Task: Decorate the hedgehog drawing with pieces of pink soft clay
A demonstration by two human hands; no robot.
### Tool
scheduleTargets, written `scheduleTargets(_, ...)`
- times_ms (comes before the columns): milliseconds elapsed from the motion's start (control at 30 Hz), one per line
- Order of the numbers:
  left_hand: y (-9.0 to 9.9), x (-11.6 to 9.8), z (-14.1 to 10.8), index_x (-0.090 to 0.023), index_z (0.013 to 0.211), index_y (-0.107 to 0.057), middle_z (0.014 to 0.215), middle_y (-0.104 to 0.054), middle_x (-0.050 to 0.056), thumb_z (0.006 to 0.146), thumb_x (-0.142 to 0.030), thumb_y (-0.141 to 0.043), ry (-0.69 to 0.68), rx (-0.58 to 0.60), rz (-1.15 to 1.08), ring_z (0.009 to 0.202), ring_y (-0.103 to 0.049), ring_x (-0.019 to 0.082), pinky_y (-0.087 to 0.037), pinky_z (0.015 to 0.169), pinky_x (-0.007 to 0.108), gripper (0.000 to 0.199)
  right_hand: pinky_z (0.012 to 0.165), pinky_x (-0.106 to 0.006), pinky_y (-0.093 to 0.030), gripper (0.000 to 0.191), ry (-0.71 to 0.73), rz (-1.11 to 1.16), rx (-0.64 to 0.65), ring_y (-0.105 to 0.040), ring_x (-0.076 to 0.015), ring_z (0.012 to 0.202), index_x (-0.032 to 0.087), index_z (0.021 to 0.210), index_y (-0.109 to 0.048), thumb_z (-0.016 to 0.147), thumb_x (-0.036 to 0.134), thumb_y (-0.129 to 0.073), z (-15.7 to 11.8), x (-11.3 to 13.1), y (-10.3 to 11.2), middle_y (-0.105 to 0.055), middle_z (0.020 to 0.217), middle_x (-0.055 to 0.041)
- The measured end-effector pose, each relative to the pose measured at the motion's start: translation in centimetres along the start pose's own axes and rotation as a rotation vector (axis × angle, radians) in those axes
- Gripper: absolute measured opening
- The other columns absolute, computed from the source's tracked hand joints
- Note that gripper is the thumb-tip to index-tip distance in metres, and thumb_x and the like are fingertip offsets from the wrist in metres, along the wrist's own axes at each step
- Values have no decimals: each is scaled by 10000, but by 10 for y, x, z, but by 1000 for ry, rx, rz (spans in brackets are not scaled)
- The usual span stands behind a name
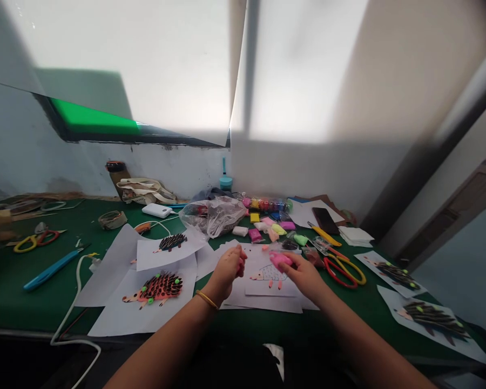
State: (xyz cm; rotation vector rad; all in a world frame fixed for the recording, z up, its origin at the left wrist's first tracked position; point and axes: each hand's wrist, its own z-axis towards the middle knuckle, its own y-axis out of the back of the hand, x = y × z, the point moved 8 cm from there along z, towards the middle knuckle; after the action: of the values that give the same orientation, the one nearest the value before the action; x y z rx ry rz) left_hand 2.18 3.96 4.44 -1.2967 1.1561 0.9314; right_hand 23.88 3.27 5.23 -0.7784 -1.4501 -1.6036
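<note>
My right hand (303, 274) pinches a bright pink packet of modelling clay (279, 259) above a sheet with a hedgehog drawing (263, 274). The drawn hedgehog has pink feet and a partly pink snout. Left of the drawing, my left hand (225, 270) is raised with its fingers curled in. A little deep pink shows at its fingers, likely clay, but most of it is hidden by the hand. The two hands are apart.
Several clay packets (256, 234) and a clear plastic bag (214, 216) lie behind the hands. To the right are scissors (348, 273), a yellow cutter (324, 235) and a phone (324, 220). Finished hedgehog pictures (157, 289) lie left; a blue cutter (52, 270) is farther left.
</note>
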Motion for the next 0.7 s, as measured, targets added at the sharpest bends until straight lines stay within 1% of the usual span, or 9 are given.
scheduleTargets(67, 3, 4, 4, -176, 757, -517, 549, -377, -80, 836, -558, -607, 15, -15, -60, 464, -310, 61, -249, 457, 183, 401, 781, -356, -479, 499, -39, -87, -58, -623, -267, 969, 178, 1192, -622, 813, 502, -598, 23, -10, 10, -672, 1117, -101)
scheduleTargets(133, 2, 8, 7, -176, 773, -517, 561, -373, -86, 810, -547, -656, 31, 13, -95, 460, -304, 51, -239, 449, 169, 398, 724, -326, -462, 442, -43, -220, -91, -630, -245, 865, 160, 1140, -630, 825, 466, -573, 47, -13, 15, -695, 994, -92)
scheduleTargets(233, -5, 16, 8, -165, 824, -554, 628, -457, -58, 786, -612, -668, 105, 47, -179, 512, -412, 56, -375, 502, 171, 462, 705, -308, -423, 350, -24, -276, -96, -617, -242, 839, 158, 1033, -669, 807, 417, -599, 82, -10, 14, -700, 937, -85)
scheduleTargets(300, -9, 23, 7, -159, 836, -570, 728, -551, -6, 807, -637, -630, 183, 39, -219, 616, -535, 92, -485, 592, 215, 483, 702, -302, -408, 271, -14, -297, -78, -614, -236, 810, 150, 924, -697, 793, 374, -616, 102, -7, 8, -702, 862, -75)
scheduleTargets(400, -14, 26, 7, -156, 860, -577, 1003, -634, 84, 862, -453, -656, 254, 11, -252, 871, -660, 173, -561, 724, 281, 307, 721, -305, -412, 210, -21, -304, -67, -619, -240, 814, 138, 856, -718, 800, 298, -594, 125, -8, -1, -707, 803, -80)
scheduleTargets(467, -17, 23, 7, -160, 928, -582, 1156, -618, 109, 857, -262, -677, 247, 18, -281, 992, -671, 206, -574, 797, 306, 156, 755, -312, -433, 228, -27, -288, -70, -630, -243, 850, 133, 910, -725, 812, 271, -572, 134, -11, -6, -721, 828, -86)
scheduleTargets(500, -18, 22, 8, -164, 974, -586, 1196, -608, 116, 841, -181, -678, 241, 26, -303, 1020, -671, 214, -575, 829, 318, 163, 780, -318, -445, 248, -24, -275, -72, -635, -245, 876, 135, 953, -724, 818, 271, -566, 137, -12, -7, -728, 855, -88)
scheduleTargets(600, -16, 19, 9, -182, 1060, -604, 1260, -585, 114, 760, 16, -654, 212, 19, -396, 1089, -653, 212, -562, 909, 316, 363, 885, -368, -465, 355, 14, -230, -88, -636, -259, 996, 133, 1116, -692, 847, 311, -544, 139, -8, -11, -726, 1033, -119)
scheduleTargets(700, -14, 20, 9, -201, 1039, -642, 1304, -573, 80, 745, 49, -629, 181, -25, -464, 1150, -614, 181, -540, 948, 282, 386, 1014, -419, -424, 474, 102, -183, -113, -584, -266, 1166, 123, 1282, -605, 917, 384, -453, 126, 9, -19, -639, 1268, -163)
